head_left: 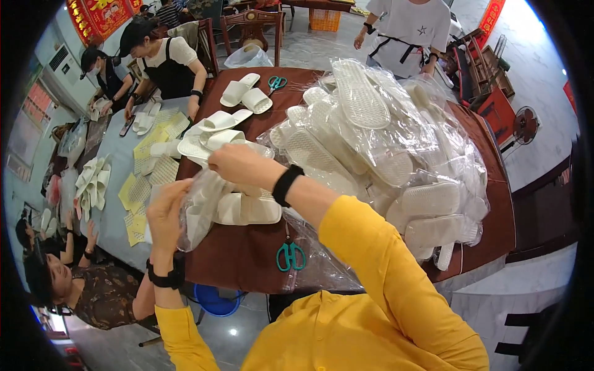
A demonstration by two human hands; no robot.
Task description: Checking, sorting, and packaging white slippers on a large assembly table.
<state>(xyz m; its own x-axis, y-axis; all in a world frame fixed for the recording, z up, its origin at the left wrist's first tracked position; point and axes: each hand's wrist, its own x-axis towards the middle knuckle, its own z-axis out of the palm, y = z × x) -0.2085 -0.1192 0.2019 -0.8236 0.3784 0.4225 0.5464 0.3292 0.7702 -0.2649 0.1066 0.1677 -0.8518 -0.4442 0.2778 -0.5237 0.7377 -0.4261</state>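
A clear plastic bag (199, 210) with white slippers visible inside hangs between my hands over the near left of the brown-covered table. My left hand (166, 213) pinches the bag's left edge near its top. Closed fingers of my right hand (242, 166) grip at the bag's upper right side, their tips partly hidden by the hand itself. Just below the right hand lie white open-toe slippers (260, 210). Beyond it more loose slippers (213, 133) rest on the table. A teal-handled pair of scissors (291, 256) lies near the front edge.
A big heap of bagged slippers (371, 148) covers the table's right side. Another pair of scissors (277, 83) sits at the far edge. To the left, a grey table (114, 216) holds yellow sheets (151, 143) and slippers, with several people around it. A blue bucket (216, 302) stands below.
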